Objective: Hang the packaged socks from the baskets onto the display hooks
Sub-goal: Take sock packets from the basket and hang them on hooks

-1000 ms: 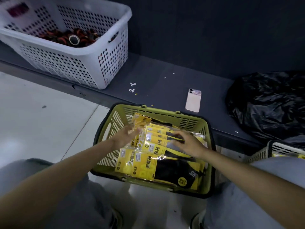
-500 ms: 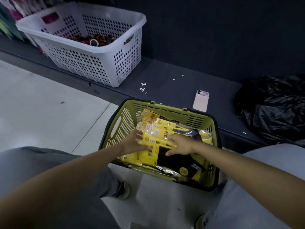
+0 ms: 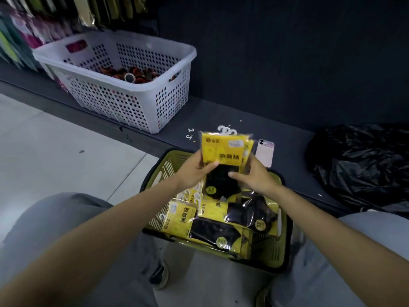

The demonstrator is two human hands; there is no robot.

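Observation:
A stack of yellow sock packs (image 3: 223, 151) with black socks and white plastic hangers on top is held upright above the yellow-green basket (image 3: 284, 244). My left hand (image 3: 194, 171) grips the stack's left edge and my right hand (image 3: 252, 176) grips its right side. More sock packs (image 3: 183, 220) lie flat in the basket between my knees. Packaged goods (image 3: 28, 34) hang on the display at the top left; the hooks themselves are hidden.
A white perforated basket (image 3: 137, 100) with small dark and orange items stands on the dark low shelf (image 3: 221, 116). A pink phone (image 3: 264, 152) and loose white hangers (image 3: 190, 133) lie on the shelf. A black plastic bag (image 3: 358, 165) sits at the right.
Both hands have lifted a stack of sock packs out of the yellow-green basket and turned it upright. The view has tilted up, bringing the hanging display into sight.

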